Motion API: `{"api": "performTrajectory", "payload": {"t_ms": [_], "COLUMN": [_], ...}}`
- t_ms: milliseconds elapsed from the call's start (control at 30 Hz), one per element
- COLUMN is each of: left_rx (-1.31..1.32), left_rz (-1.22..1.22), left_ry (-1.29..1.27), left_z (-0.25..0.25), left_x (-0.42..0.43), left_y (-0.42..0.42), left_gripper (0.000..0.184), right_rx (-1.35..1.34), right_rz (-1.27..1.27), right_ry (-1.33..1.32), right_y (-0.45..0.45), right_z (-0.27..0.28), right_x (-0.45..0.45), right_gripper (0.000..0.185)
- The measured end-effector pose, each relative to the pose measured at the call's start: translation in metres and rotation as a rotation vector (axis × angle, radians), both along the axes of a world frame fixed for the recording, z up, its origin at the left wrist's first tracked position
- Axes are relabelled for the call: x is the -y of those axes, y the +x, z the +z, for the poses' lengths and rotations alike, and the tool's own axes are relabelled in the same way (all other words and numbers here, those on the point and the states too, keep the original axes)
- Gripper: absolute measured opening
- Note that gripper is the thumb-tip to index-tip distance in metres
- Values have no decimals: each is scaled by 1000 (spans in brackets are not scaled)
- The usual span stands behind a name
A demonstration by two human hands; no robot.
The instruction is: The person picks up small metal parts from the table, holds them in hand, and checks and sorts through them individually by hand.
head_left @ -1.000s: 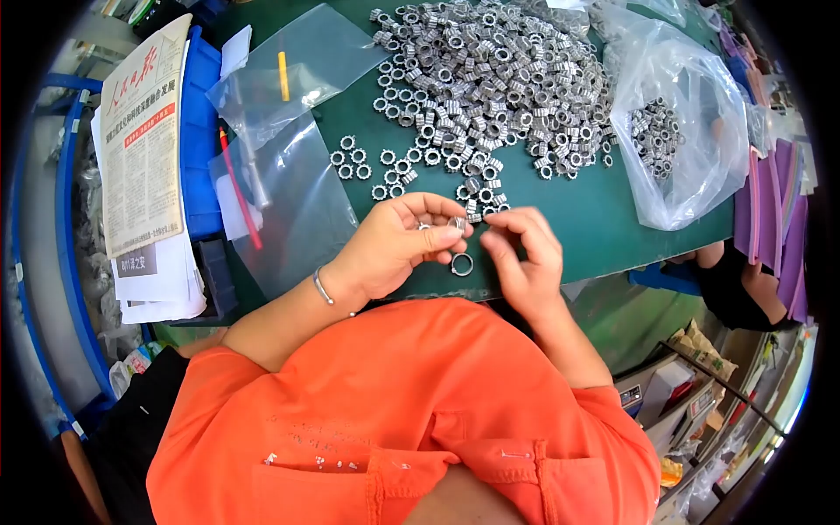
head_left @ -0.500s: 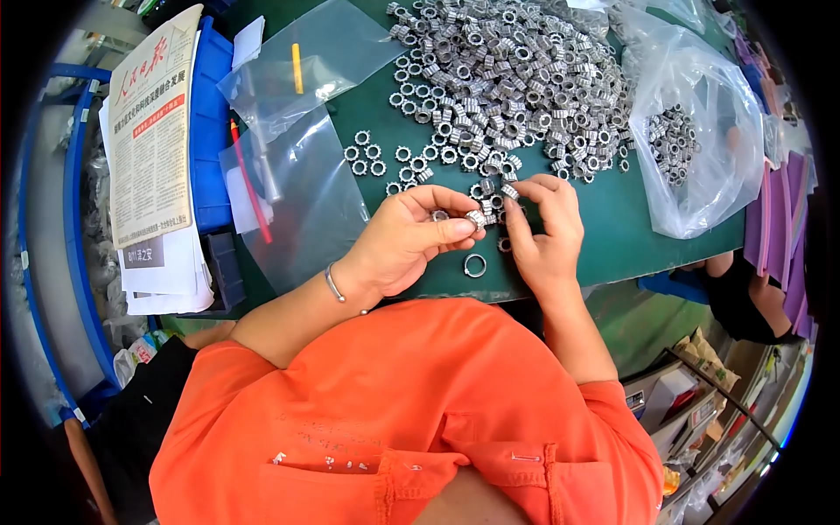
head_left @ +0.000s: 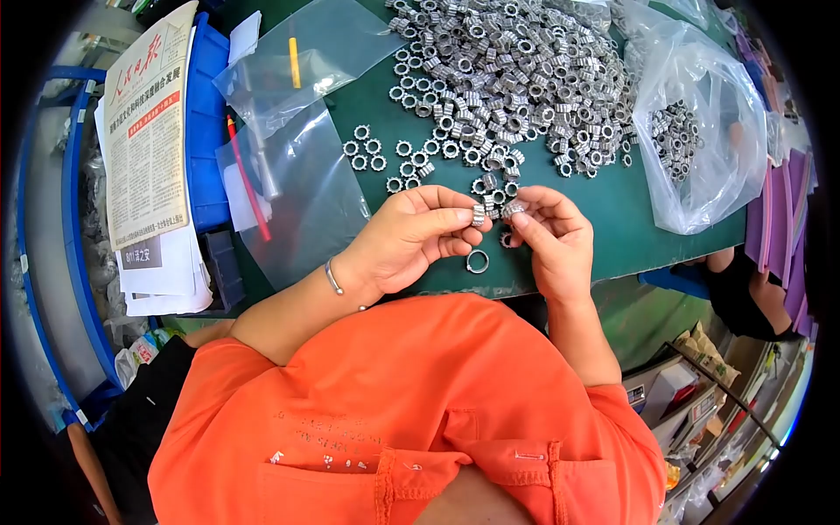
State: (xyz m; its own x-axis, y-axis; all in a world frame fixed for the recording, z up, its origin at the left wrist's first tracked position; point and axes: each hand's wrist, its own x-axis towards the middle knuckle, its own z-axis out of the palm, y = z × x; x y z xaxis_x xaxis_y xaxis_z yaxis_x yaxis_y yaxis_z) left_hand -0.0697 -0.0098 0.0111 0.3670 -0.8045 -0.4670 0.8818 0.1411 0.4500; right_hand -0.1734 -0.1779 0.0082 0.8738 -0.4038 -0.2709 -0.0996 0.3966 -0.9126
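My left hand (head_left: pixel 424 229) pinches a small toothed metal ring (head_left: pixel 479 215) between thumb and fingertips. Just to its right, my right hand (head_left: pixel 551 229) grips another metal ring (head_left: pixel 514 208) between thumb and forefinger. The two held rings are close together but apart. Below them, a larger, thinner ring (head_left: pixel 477 261) lies on the green table (head_left: pixel 604 249) near its front edge. Several loose toothed rings lie just beyond my fingertips, leading back to a large pile of the same rings (head_left: pixel 525 74).
A clear plastic bag (head_left: pixel 700 188) with rings inside lies at the right. On the left are plastic sheets (head_left: pixel 306 197), a yellow stick (head_left: pixel 294 63), a red pen (head_left: pixel 248 179), a newspaper (head_left: pixel 144 140) and a blue bin (head_left: pixel 208 131). Parts of other people show at both sides.
My right hand has reached to the loose rings, taken one and drawn it back toward my left hand. The ring in my left hand has turned its toothed side into view.
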Motion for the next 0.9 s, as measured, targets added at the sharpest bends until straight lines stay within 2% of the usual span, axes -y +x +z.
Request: {"api": "performTrajectory", "payload": {"t_ms": [67, 133, 233, 467, 700, 767, 833, 900], "left_rx": [10, 21, 7, -45, 20, 71, 234, 244], "left_rz": [10, 18, 13, 10, 31, 12, -66, -94], "left_ry": [9, 17, 21, 31, 38, 36, 160, 164], "left_z": [0, 0, -2, -1, 6, 7, 15, 13], "left_x": [1, 1, 1, 1, 2, 4, 8, 10], "left_y": [-1, -1, -1, 1, 2, 2, 0, -1], "left_gripper": [11, 10, 9, 10, 24, 21, 20, 19], "right_rx": [4, -7, -1, 39, -4, 10, 21, 37], "right_rz": [10, 60, 2, 54, 76, 78, 71, 91], "right_ry": [9, 174, 196, 158, 280, 353, 339, 19], "right_y": [-2, -3, 0, -1, 0, -1, -2, -4], "right_z": [0, 1, 3, 0, 3, 2, 2, 2], "right_x": [1, 3, -2, 0, 0, -1, -4, -9], "right_gripper": [16, 19, 19, 19, 19, 18, 16, 16]}}
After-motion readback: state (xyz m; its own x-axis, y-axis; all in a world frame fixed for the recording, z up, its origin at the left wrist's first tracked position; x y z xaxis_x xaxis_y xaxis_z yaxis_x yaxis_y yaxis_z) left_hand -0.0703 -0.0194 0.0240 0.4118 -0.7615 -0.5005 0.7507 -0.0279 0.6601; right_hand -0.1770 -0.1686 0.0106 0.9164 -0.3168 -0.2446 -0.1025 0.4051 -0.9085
